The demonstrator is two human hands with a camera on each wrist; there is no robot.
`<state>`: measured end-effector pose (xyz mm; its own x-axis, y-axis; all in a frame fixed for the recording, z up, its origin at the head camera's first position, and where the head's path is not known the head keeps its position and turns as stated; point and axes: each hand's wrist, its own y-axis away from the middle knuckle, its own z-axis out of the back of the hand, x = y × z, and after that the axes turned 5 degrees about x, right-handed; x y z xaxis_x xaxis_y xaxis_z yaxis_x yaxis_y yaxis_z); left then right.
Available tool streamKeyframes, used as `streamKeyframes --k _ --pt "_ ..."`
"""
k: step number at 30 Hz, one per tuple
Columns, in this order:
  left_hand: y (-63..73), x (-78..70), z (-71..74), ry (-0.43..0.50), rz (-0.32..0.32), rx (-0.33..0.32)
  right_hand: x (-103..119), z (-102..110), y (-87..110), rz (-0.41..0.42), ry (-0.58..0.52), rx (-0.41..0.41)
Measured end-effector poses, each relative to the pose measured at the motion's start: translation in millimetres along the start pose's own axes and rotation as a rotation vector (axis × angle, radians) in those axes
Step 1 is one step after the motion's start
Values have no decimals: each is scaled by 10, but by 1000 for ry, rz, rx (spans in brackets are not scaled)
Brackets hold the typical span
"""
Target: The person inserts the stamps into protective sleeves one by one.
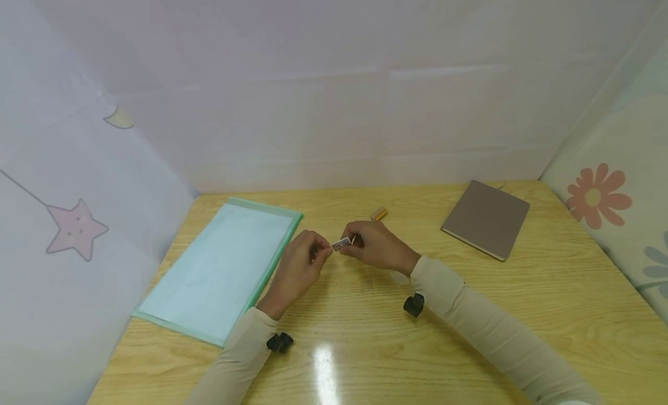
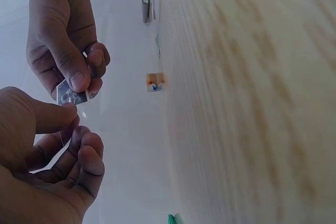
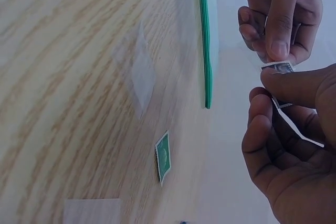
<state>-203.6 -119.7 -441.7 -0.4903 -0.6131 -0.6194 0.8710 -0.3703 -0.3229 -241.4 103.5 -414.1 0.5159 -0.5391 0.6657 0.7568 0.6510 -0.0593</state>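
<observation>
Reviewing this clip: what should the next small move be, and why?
I'd probably ease the left hand's pinch slightly while the right hand steadies the small stamp-like piece. Both hands meet at that piece, with the left apparently at its edge and the right over more of it, so pulling from both sides could bend it.

Reaches forward from the lower edge with left arm (image 1: 229, 358) slanting right and right arm (image 1: 501, 329) slanting left, both in long beige sleeves (image 1: 443, 286) ending near the wrists (image 1: 270, 306). Holds left hand (image 1: 297, 263) and right hand (image 1: 378, 245) close but apart, tips facing each other. Pinches with thumb (image 3: 294, 85) and forefinger (image 3: 257, 100) on each side. In the left wrist view, curls the left hand's other fingers (image 2: 90, 169) inward; in the right wrist view, curls the right hand's other fingers likewise.
</observation>
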Motion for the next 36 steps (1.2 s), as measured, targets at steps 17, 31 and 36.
streamKeyframes --k 17,31,36 --pt "1 8 -4 24 32 -13 -55 35 109 80 -114 -122" --pt "2 6 -2 20 13 -11 -35 -13 99 83 -68 -182" --pt "8 3 -4 25 17 -2 -14 -46 90 81 -64 -176"
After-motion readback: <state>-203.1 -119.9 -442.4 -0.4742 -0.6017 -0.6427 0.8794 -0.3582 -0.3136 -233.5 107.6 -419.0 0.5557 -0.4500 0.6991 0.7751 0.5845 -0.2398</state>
